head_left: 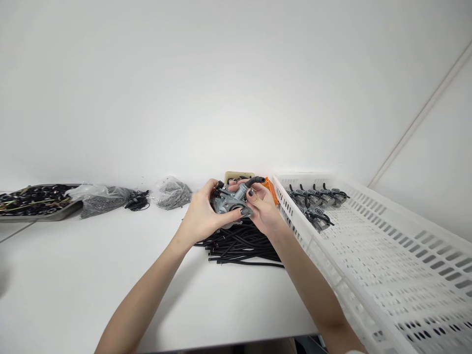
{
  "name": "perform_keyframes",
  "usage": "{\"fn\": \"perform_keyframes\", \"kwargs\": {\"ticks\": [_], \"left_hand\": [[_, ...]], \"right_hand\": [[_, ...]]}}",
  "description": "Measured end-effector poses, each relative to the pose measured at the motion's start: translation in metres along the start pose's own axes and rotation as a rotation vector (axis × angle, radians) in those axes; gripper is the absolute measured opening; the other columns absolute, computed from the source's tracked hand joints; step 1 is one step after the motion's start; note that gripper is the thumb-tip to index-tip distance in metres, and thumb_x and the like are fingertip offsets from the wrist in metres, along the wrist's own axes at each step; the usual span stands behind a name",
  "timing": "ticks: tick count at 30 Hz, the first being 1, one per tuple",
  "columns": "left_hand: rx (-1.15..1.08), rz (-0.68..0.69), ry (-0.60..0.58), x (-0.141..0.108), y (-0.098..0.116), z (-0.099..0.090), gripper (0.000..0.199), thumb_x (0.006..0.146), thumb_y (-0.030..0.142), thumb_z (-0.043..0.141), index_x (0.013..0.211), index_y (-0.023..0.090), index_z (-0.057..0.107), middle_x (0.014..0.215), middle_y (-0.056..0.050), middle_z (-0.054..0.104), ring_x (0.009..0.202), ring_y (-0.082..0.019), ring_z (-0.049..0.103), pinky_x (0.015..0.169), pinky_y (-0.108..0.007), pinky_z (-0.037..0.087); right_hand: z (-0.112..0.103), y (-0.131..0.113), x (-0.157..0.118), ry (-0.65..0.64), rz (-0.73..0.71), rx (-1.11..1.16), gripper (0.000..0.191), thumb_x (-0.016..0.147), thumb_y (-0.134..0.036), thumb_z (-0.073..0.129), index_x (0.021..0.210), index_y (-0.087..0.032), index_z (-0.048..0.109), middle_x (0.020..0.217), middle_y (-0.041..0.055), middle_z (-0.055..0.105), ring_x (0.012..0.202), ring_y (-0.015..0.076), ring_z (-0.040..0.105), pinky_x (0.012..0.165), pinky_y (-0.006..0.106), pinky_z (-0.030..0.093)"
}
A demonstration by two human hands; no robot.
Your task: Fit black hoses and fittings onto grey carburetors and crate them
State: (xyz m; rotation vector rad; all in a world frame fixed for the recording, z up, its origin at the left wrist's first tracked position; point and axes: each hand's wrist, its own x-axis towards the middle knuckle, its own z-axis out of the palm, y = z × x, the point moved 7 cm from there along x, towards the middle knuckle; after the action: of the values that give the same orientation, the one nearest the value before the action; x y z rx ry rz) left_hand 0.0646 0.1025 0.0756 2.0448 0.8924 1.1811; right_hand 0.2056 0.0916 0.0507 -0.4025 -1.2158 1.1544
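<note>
A grey metal carburetor [227, 202] with a black rubber cap at its upper right is held up between both hands over the table. My left hand [202, 211] wraps its left side, the thumb lying across the front. On the other side, my right hand [263, 206] grips the body near the black rubber cap [255, 182], thumb and fingers closed. Beneath the hands, a pile of black rubber hoses [243, 246] lies on the white table, some with small metal clips at their ends. The carburetor's rear is hidden by my fingers.
A white perforated crate [368, 255] on the right holds several carburetors [313, 199]. Behind my hands are a cream tub [239, 175] of small black parts and an orange piece [272, 189]. Leftward stand bags of small parts [171, 192] and a metal tray [55, 214] of black pieces.
</note>
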Motion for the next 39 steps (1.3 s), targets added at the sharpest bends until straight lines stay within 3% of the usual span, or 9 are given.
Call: {"fn": "perform_keyframes", "kwargs": {"ticks": [12, 17, 20, 24, 27, 31, 37, 39], "left_hand": [[-0.091, -0.029, -0.053, 0.007, -0.012, 0.004, 0.05, 0.066, 0.05, 0.085, 0.091, 0.02, 0.052, 0.08, 0.004, 0.055, 0.072, -0.015, 0.047, 0.066, -0.029, 0.038], [-0.054, -0.054, -0.038, 0.006, -0.013, 0.005, 0.05, 0.064, 0.048, 0.086, 0.088, 0.021, 0.051, 0.079, 0.004, 0.053, 0.072, -0.015, 0.047, 0.066, -0.029, 0.037], [-0.044, -0.055, -0.032, 0.006, -0.014, 0.005, 0.051, 0.064, 0.048, 0.087, 0.087, 0.021, 0.05, 0.077, 0.005, 0.052, 0.071, -0.015, 0.046, 0.065, -0.029, 0.036], [-0.091, -0.038, -0.043, 0.008, -0.017, 0.004, 0.048, 0.066, 0.047, 0.084, 0.087, 0.021, 0.051, 0.077, 0.005, 0.051, 0.07, -0.015, 0.045, 0.064, -0.028, 0.035], [-0.126, -0.042, -0.058, 0.009, -0.02, 0.004, 0.048, 0.066, 0.049, 0.083, 0.09, 0.02, 0.053, 0.077, 0.005, 0.051, 0.071, -0.015, 0.045, 0.065, -0.029, 0.035], [-0.09, -0.042, -0.05, 0.008, -0.019, 0.004, 0.049, 0.065, 0.048, 0.084, 0.09, 0.02, 0.053, 0.082, 0.003, 0.052, 0.076, -0.016, 0.048, 0.069, -0.03, 0.037], [-0.086, -0.038, -0.045, 0.006, -0.017, 0.002, 0.047, 0.066, 0.047, 0.083, 0.085, 0.021, 0.049, 0.077, 0.005, 0.048, 0.072, -0.015, 0.044, 0.066, -0.029, 0.035], [-0.089, -0.038, -0.049, 0.006, -0.017, 0.001, 0.047, 0.065, 0.047, 0.083, 0.086, 0.021, 0.05, 0.076, 0.005, 0.048, 0.072, -0.015, 0.044, 0.066, -0.028, 0.035]], "right_hand": [[0.001, 0.007, 0.001, 0.037, 0.01, 0.052, 0.028, 0.084, -0.045, 0.082, 0.101, -0.024, 0.073, 0.102, 0.0062, 0.081, 0.106, 0.023, 0.073, 0.079, 0.03, 0.061], [-0.003, 0.011, 0.002, 0.097, 0.026, 0.079, 0.024, 0.08, -0.04, 0.087, 0.093, -0.027, 0.07, 0.092, 0.002, 0.08, 0.112, 0.0199, 0.071, 0.087, 0.029, 0.06], [-0.004, 0.01, 0.002, 0.11, 0.02, 0.078, 0.029, 0.078, -0.039, 0.089, 0.099, -0.029, 0.071, 0.088, 0.0004, 0.079, 0.115, 0.0187, 0.07, 0.093, 0.028, 0.059], [0.001, 0.007, 0.001, 0.001, 0.034, 0.062, 0.042, 0.081, -0.044, 0.084, 0.118, -0.027, 0.071, 0.101, 0.0036, 0.08, 0.116, 0.0211, 0.07, 0.092, 0.03, 0.059], [0.002, 0.008, 0.001, -0.008, 0.064, 0.055, 0.033, 0.086, -0.044, 0.078, 0.111, -0.024, 0.072, 0.108, 0.0062, 0.079, 0.109, 0.0219, 0.072, 0.083, 0.029, 0.06], [-0.002, 0.011, 0.001, 0.07, 0.072, 0.064, 0.03, 0.081, -0.04, 0.084, 0.099, -0.026, 0.065, 0.098, 0.0036, 0.08, 0.1, 0.0214, 0.074, 0.08, 0.03, 0.06], [0.003, 0.007, 0.0, 0.018, 0.083, 0.072, 0.037, 0.085, -0.045, 0.073, 0.116, -0.027, 0.067, 0.102, 0.0038, 0.08, 0.104, 0.0224, 0.072, 0.079, 0.03, 0.06], [0.003, 0.006, 0.0, 0.022, 0.088, 0.066, 0.032, 0.082, -0.043, 0.072, 0.108, -0.025, 0.069, 0.107, 0.0059, 0.079, 0.108, 0.0251, 0.071, 0.083, 0.033, 0.06]]}}
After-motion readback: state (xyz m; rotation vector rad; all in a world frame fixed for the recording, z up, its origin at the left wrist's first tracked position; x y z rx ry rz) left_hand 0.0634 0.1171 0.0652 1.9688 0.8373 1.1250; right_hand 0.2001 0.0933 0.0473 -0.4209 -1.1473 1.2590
